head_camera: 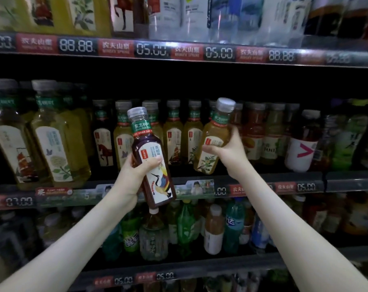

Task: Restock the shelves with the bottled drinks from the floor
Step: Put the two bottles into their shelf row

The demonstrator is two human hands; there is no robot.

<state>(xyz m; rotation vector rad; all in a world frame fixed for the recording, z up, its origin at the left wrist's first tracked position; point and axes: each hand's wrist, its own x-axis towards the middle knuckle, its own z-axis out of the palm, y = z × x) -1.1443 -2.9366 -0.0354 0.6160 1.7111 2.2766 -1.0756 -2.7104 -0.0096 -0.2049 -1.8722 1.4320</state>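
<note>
My left hand (134, 174) grips a dark brown tea bottle (155, 180) with a crane on its label, held tilted in front of the middle shelf's edge (200, 189). A yellow-green tea bottle (212, 150) with a leaf label is held round its middle by my right hand (229, 149). That bottle leans left, its base just above the middle shelf among the row of tea bottles. Both caps point up and are grey.
The middle shelf holds several tea bottles (174, 135), with larger bottles (56, 144) at the left and red and green drinks (301, 144) at the right. Price strips (151, 48) run along each shelf edge. The lower shelf (200, 262) carries mixed soft drinks.
</note>
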